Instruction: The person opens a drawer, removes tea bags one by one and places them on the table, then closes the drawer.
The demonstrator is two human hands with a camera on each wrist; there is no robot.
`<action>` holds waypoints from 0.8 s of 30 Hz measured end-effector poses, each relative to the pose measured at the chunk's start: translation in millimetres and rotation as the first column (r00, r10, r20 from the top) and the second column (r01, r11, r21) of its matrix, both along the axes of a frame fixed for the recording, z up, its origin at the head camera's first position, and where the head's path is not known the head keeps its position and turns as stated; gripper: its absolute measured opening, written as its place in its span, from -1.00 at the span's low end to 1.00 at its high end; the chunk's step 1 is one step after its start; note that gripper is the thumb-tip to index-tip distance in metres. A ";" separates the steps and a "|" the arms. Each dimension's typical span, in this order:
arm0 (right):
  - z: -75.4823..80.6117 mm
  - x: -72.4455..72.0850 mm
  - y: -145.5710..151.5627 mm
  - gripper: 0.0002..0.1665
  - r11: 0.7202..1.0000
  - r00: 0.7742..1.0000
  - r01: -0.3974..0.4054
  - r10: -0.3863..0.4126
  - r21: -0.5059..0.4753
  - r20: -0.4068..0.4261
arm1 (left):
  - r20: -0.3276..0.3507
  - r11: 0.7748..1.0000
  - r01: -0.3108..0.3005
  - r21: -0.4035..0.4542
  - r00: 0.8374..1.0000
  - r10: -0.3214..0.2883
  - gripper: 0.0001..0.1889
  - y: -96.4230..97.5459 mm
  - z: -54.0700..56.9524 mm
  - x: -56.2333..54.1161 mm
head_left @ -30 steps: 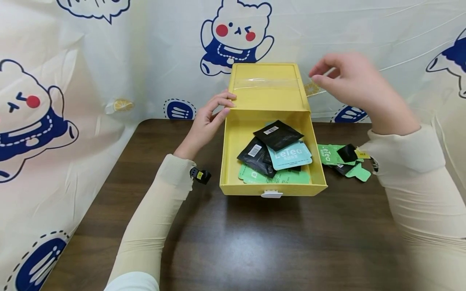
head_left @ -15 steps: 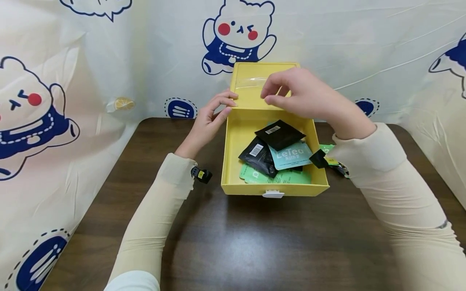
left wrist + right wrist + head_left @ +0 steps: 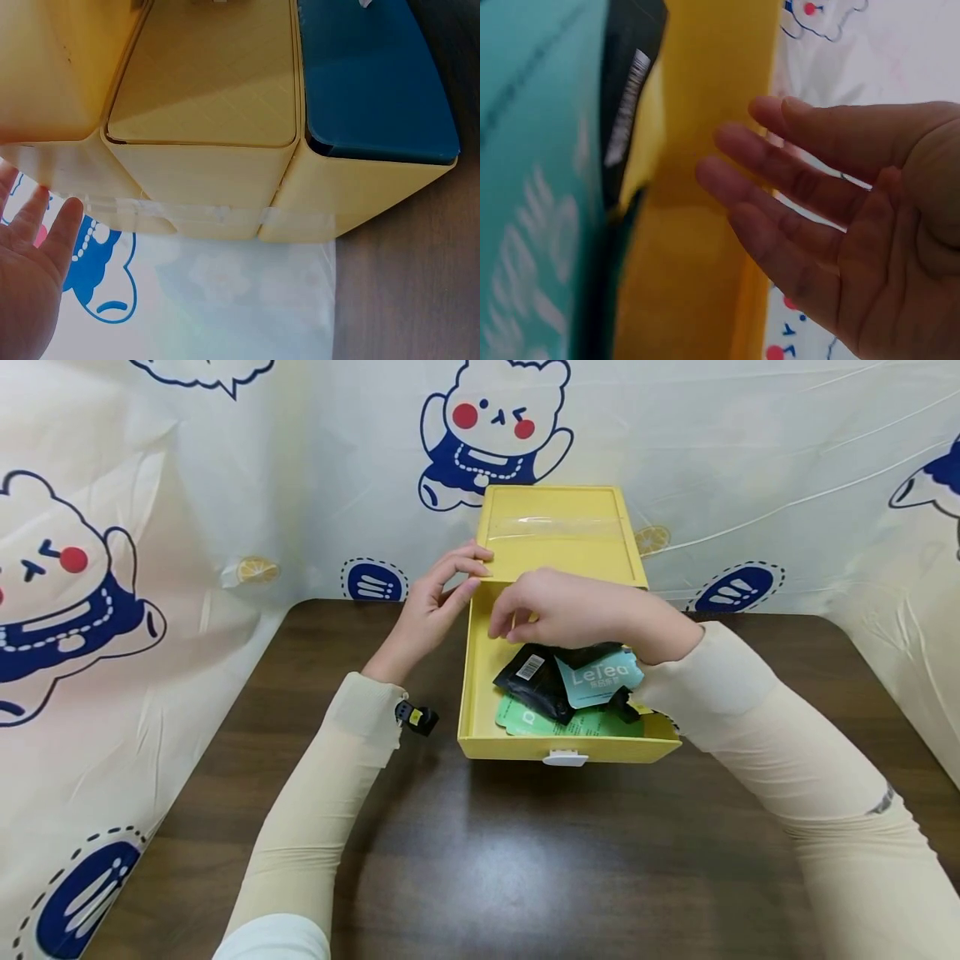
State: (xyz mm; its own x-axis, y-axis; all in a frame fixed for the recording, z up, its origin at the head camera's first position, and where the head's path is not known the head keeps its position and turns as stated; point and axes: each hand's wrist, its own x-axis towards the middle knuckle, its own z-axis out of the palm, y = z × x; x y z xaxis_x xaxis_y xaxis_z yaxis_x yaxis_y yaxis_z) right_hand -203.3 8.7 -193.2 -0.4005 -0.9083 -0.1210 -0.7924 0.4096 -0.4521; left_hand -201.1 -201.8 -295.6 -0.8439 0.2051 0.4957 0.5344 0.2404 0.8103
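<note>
My left hand (image 3: 431,610) rests its fingertips at the left upper edge of a yellow drawer unit (image 3: 558,552); its fingers are fairly straight in the left wrist view. The unit's top drawer (image 3: 517,749) is pulled out, with a white handle in front. Inside lie black packets (image 3: 536,683) with barcode labels, a teal LeTea packet (image 3: 600,678) and green packets (image 3: 536,721). Over the drawer's back part is my right hand (image 3: 562,610), its fingers loosely bent and holding nothing in the right wrist view. It hides part of a black packet.
Below the pulled-out drawer, the left wrist view shows a yellow drawer front (image 3: 210,75) and a blue one (image 3: 379,82). The unit stands on a dark wooden table (image 3: 510,860). Behind it hangs a white printed curtain (image 3: 697,468).
My right hand has moved left and down from the right of the unit to over the open drawer. The forearm now covers the green packets on the table. My left hand stays put.
</note>
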 end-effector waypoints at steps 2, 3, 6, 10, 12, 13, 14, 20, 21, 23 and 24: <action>-3.6 0.5 -4.0 -0.73 0.999 0.999 -0.034 0.034 0.026 0.016 | 0.005 1.000 0.002 0.004 1.000 -0.002 -0.82 -0.1 0.6 0.0; -5.8 0.4 -5.8 -0.73 0.998 0.998 -0.052 0.051 0.038 0.023 | 0.007 1.000 0.004 0.006 1.000 -0.004 -0.82 -0.1 0.5 -0.3; -9.9 0.5 -10.3 -0.74 0.993 0.995 -0.098 0.096 0.068 0.042 | 0.002 1.000 0.011 0.012 1.000 -0.011 -0.82 0.1 0.8 -0.1; -12.3 -0.1 -12.7 -0.72 0.986 0.990 -0.127 0.120 0.112 0.068 | -0.006 1.000 0.010 0.014 1.000 -0.010 -0.82 0.3 1.6 0.4; -12.9 -0.6 -12.2 -0.73 0.983 0.990 -0.126 0.116 0.136 0.078 | 0.001 1.000 0.007 0.014 1.000 -0.007 -0.82 0.3 1.9 0.6; -12.9 -0.6 -12.1 -0.74 0.981 0.990 -0.121 0.109 0.150 0.085 | 0.001 1.000 0.005 0.013 1.000 -0.005 -0.82 0.2 1.9 0.4; -12.9 -0.6 -12.0 -0.74 0.980 0.991 -0.116 0.103 0.163 0.089 | 0.004 1.000 0.003 0.013 1.000 -0.003 -0.82 0.2 2.0 0.7; -14.1 -0.2 -11.2 -0.74 0.965 0.989 -0.132 0.114 0.226 0.092 | 0.010 1.000 -0.005 0.005 1.000 0.005 -0.82 -0.5 1.3 0.7; -14.4 -0.2 -11.3 -0.76 0.962 0.989 -0.138 0.119 0.237 0.090 | 0.009 1.000 -0.005 0.004 1.000 0.005 -0.81 -0.6 1.1 0.5; -14.7 0.0 -11.9 -0.79 0.956 0.988 -0.144 0.124 0.257 0.091 | 0.012 1.000 -0.004 0.006 1.000 0.004 -0.81 -0.8 0.7 0.1; -14.7 0.1 -12.1 -0.82 0.953 0.988 -0.149 0.130 0.264 0.090 | 0.015 1.000 -0.004 0.008 1.000 0.004 -0.81 -0.9 0.6 -0.1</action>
